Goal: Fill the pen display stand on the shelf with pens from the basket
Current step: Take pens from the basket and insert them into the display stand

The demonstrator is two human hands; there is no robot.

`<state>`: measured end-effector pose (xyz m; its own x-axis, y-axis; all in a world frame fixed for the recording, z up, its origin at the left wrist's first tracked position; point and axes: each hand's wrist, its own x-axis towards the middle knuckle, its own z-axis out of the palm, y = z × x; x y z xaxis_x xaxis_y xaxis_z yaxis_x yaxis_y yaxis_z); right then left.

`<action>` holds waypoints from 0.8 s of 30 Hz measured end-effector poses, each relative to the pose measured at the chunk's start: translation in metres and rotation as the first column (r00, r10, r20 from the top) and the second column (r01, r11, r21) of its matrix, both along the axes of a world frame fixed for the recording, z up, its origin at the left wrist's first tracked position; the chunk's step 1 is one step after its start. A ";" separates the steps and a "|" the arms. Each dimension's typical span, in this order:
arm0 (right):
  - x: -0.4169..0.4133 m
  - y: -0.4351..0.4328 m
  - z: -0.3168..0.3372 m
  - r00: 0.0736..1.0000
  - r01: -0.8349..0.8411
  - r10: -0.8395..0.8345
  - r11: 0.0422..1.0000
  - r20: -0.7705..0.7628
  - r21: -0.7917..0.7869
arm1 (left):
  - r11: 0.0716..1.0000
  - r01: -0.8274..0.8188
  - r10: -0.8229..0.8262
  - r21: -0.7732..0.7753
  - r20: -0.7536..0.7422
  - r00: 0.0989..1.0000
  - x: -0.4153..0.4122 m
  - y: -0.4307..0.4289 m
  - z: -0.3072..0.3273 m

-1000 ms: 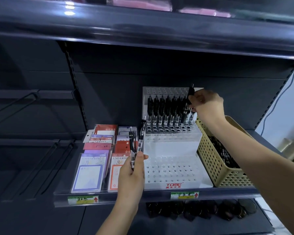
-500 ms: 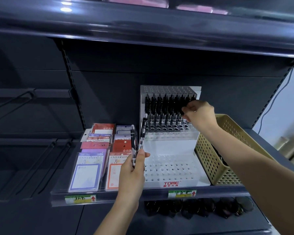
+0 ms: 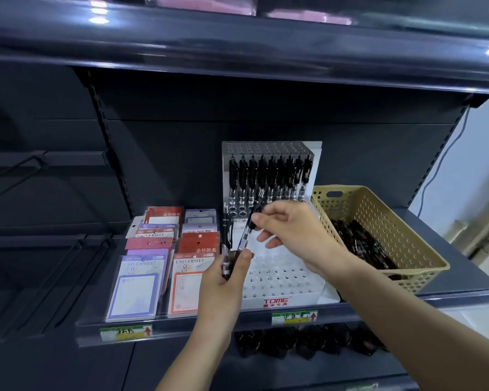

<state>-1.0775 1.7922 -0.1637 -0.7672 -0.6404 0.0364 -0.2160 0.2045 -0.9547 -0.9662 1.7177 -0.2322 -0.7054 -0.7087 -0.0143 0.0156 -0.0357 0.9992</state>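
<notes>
Gripping two pens in left hand, right hand pinching one's top — display stand behind

Stationery shop: dark metal retail shelving; price labels on shelf edge; packaged notepads; branded pen display stand.

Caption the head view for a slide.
Right hand pinches a pen held in the left hand, before the partly filled display stand.
</notes>
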 end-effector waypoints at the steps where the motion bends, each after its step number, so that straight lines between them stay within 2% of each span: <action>1: 0.001 0.001 0.000 1.000 0.001 -0.001 1.000 0.028 -0.011 | 1.000 0.004 -0.004 -0.001 -0.008 1.000 -0.001 0.000 -0.001; 5: -0.003 0.009 0.003 0.997 -0.010 0.011 1.000 0.075 -0.019 | 1.000 0.024 -0.024 -0.009 0.006 1.000 -0.002 0.000 -0.005; 8: -0.013 0.020 0.015 0.997 0.062 -0.060 0.997 0.057 -0.040 | 0.999 0.043 -0.042 -0.016 0.050 0.998 -0.003 0.000 -0.009; 11: -0.033 0.032 0.029 0.961 0.257 -0.262 0.964 -0.089 -0.062 | 0.998 0.051 -0.049 -0.023 0.070 0.996 -0.004 0.000 -0.012; 15: -0.061 0.040 0.039 0.838 0.445 -0.475 0.880 -0.270 -0.167 | 0.998 0.048 -0.046 -0.047 0.050 0.998 -0.005 0.000 -0.010; 18: -0.075 0.038 0.041 0.771 0.491 -0.507 0.858 -0.385 -0.148 | 0.997 0.044 -0.042 -0.064 0.036 0.998 -0.006 -0.001 -0.009; 24: -0.085 0.021 0.036 0.727 0.469 -0.461 0.875 -0.509 -0.124 | 0.998 0.036 -0.035 -0.045 0.025 0.999 -0.004 -0.006 -0.005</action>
<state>-1.1621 1.8131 -0.1273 -0.8395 -0.2116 0.5005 -0.5405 0.4200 -0.7290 -0.9707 1.7116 -0.2369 -0.7301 -0.6834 0.0001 -0.0092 0.0099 0.9999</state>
